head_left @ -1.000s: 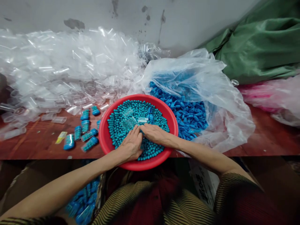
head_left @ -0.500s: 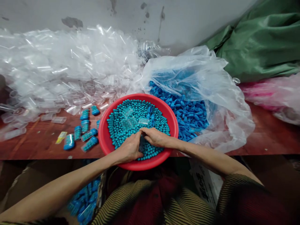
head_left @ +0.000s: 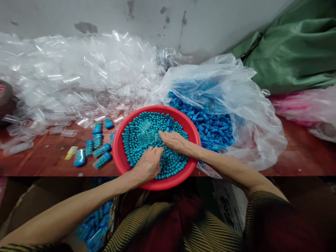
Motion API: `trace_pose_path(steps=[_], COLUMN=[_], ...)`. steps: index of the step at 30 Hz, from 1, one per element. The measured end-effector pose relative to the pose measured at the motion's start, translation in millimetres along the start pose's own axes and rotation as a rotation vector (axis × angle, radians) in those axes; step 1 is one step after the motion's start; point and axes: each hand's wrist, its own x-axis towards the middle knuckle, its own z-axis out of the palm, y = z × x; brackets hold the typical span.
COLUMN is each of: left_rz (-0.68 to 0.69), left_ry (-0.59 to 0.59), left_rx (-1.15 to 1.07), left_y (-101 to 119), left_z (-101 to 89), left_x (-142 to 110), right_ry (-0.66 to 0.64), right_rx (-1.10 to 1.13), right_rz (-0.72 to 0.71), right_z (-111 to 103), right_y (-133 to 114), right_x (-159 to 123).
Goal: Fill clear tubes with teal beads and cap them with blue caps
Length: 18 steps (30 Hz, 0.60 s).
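Observation:
A red plastic bowl (head_left: 117, 154) holds many small teal beads (head_left: 139, 147). Low in the bowl, my left hand (head_left: 150, 162) is closed around a clear plastic container (head_left: 161, 161), mostly hidden by the fingers. My right hand (head_left: 174, 141) lies just above the beads, its fingers stretched leftward and apart from my left hand; its fingertips are close to clear containers (head_left: 147, 137) lying on the beads. Blue caps (head_left: 168, 123) rest beyond its knuckles, partly covered by the hand.
Left of the bowl stand several bead-filled containers with blue caps (head_left: 97, 140) and a yellow label (head_left: 70, 153). A large heap of clear containers (head_left: 78, 70) lies behind. At the right, a plastic bag (head_left: 252, 115) spills blue caps (head_left: 212, 127). The table edge runs under the bowl.
My hands have come apart from where they met over the bowl. The right has moved up and away, over the caps; the left keeps low with the container.

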Motion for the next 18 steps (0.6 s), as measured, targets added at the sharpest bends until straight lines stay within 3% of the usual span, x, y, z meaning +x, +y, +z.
trace_pose_path(steps=[5,12,18], left_rz=[0.053,-0.041,-0.061], left_ry=[0.150,0.145,0.020], left_rx=[-0.090,-0.191,-0.224], left_y=[0.6,-5.2,-8.8], left_z=[2.4,-2.0,-3.3], left_x=[1.9,5.3,6.2], right_ry=[-0.073,-0.094,-0.074], right_rx=[0.307,0.325,0.507], right_rz=[-0.007,0.006,-0.105], right_z=[-4.7,-6.6,-3.5], right_y=[-1.5,4.9,1.7], right_x=[-13.3,-22.0,-22.3])
